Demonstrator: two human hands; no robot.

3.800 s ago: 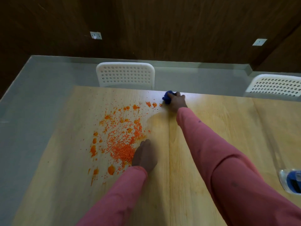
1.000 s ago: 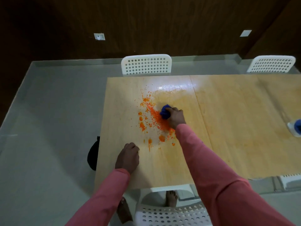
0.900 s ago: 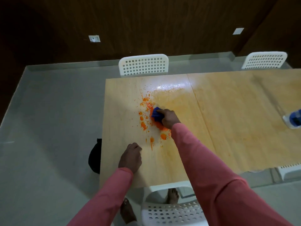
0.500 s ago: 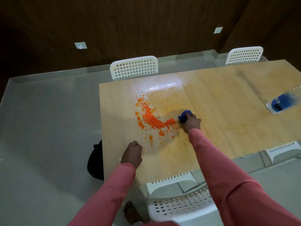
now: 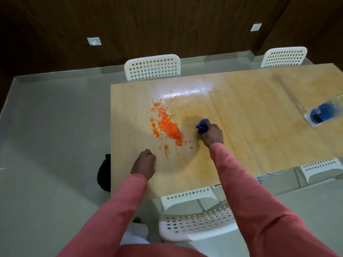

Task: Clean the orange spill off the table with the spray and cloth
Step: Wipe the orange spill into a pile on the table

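The orange spill (image 5: 168, 127) lies as a dense streak of crumbs on the left half of the table (image 5: 259, 112), running from near the far edge down toward me, with stray specks and a few wet blobs around it. Just to its right I see my right hand (image 5: 212, 135) with its fingers curled round the bunched blue cloth (image 5: 202, 126), pressing it to the wood; cloth and crumbs are near but apart, with a damp smear between them. I judge the step in hand is sweeping the crumbs into one heap.

To do it well I want to keep the cloth flat against the wood and draw it leftward into the thick of the streak in short overlapping passes, always toward the middle, so nothing scatters off the left edge. The loose specks by the far edge need a pass of their own. Pressing too hard would likely grind the wet blobs into the grain.

My left hand (image 5: 144, 165) rests on the table near the front edge, fingers curled under and holding nothing; it steadies me.

The spray bottle (image 5: 323, 114) lies on its side well off to the right, untouched. White chairs (image 5: 152, 66) stand around.
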